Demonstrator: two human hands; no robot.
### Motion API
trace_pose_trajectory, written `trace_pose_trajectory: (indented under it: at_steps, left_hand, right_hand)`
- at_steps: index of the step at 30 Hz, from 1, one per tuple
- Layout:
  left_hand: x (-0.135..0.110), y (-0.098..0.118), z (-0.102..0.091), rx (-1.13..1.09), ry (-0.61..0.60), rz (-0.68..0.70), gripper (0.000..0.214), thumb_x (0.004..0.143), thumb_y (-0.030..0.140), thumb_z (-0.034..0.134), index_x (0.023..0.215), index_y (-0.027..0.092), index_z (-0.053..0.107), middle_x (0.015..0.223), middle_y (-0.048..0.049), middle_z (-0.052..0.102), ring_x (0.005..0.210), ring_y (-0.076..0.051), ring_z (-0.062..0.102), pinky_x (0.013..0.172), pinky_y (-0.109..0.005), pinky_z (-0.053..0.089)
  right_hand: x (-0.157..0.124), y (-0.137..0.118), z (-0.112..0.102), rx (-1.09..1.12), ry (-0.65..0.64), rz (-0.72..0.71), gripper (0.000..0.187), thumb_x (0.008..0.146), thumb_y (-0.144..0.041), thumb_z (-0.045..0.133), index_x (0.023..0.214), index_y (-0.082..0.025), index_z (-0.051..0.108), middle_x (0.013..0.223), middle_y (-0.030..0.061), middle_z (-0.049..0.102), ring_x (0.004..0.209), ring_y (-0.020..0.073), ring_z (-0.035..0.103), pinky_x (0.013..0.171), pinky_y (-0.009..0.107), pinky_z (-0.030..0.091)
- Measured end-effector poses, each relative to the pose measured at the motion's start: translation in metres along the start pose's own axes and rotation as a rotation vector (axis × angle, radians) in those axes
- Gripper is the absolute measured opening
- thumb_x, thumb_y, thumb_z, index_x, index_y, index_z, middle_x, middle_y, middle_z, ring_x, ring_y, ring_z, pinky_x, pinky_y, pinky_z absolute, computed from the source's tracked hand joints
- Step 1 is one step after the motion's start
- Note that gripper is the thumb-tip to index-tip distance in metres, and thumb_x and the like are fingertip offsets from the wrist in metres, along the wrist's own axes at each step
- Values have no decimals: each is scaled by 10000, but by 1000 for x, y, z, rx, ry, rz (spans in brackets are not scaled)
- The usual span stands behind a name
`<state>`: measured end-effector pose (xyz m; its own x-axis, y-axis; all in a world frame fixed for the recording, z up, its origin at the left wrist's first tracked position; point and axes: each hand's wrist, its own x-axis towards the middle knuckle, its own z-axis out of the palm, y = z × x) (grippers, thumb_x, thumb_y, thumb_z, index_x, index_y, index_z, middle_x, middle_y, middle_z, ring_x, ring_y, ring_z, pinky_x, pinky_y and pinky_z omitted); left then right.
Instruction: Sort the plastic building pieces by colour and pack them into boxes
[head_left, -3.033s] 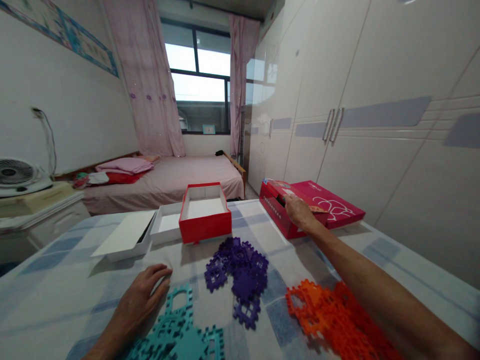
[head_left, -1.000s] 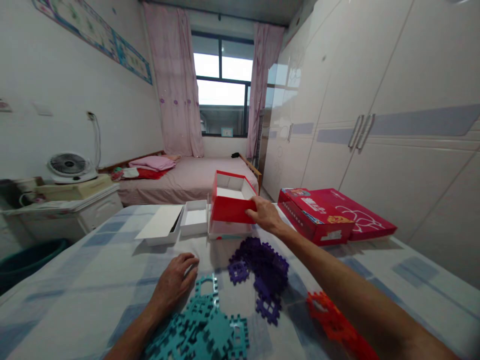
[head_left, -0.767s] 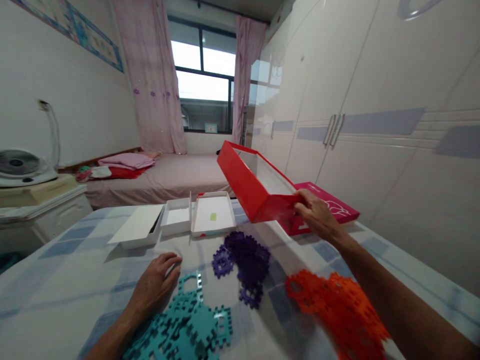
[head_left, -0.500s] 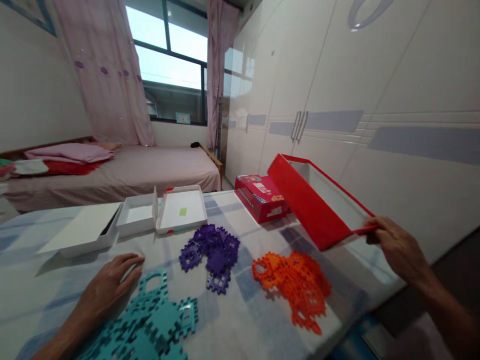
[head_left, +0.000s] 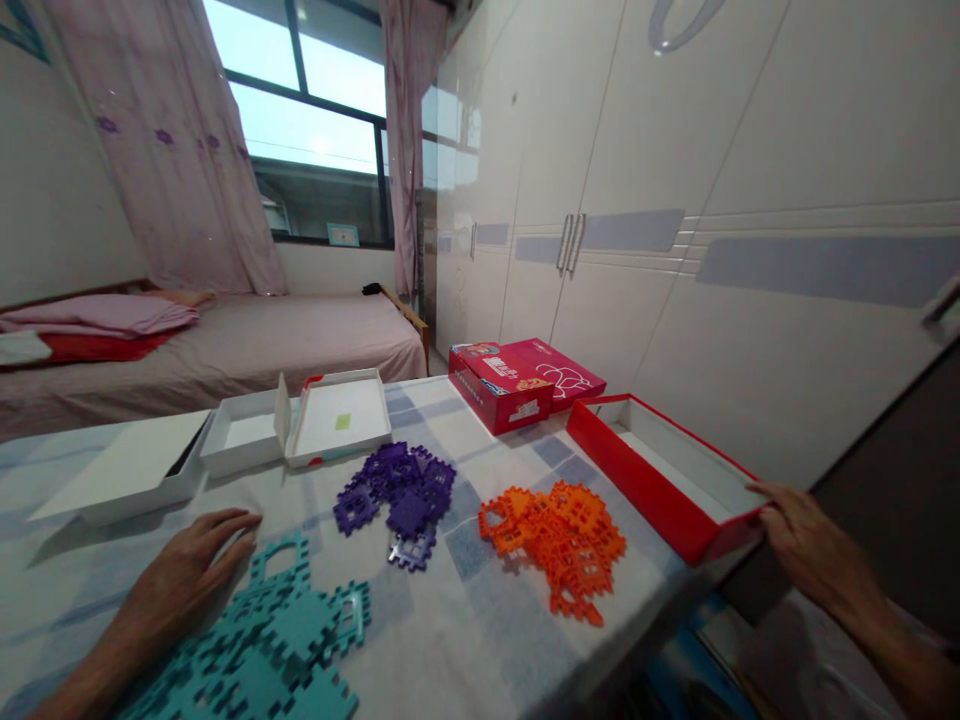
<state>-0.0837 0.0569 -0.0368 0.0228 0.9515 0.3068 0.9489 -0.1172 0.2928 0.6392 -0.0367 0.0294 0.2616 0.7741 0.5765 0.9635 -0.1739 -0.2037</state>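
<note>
My right hand (head_left: 806, 545) grips the near end of a red box lid (head_left: 660, 478) that lies open side up at the table's right edge. Left of the lid sits a pile of orange puzzle tiles (head_left: 556, 540). A pile of purple tiles (head_left: 396, 490) lies in the middle. My left hand (head_left: 184, 580) rests flat on the cloth with its fingers stretched, touching the teal tiles (head_left: 277, 650) at the front left.
A white shallow tray (head_left: 339, 428), a small white box (head_left: 244, 443) and a flat white box (head_left: 124, 478) line the table's far side. A red box (head_left: 499, 385) on a pink box (head_left: 562, 370) stands far right. Wardrobes stand right, a bed behind.
My right hand lifted the red lid off the white tray, carried it rightward and set it down at the table's right edge. My left hand stayed by the teal tiles.
</note>
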Motion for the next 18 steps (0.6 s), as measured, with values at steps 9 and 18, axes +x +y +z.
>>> trace_pose_trajectory:
  at_steps: [9,18]
  left_hand:
    - [-1,-5,1,12,3,29,443,803,467,413,993,169,680,1126,-109,666,1049,-244,612,988,-385,437]
    - [-1,-1,-1,37,-3,29,453,801,471,393,997,174,673,1131,-99,663,1045,-226,609,990,-356,429]
  right_hand:
    - [-20,-54,-2,149,-223,37,430,819,-593,386,880,-241,626,992,81,661,884,262,643,793,412,497]
    - [-5,-49,11,188,-192,-102,368,832,-534,408,819,-227,610,948,90,620,891,241,618,793,369,495]
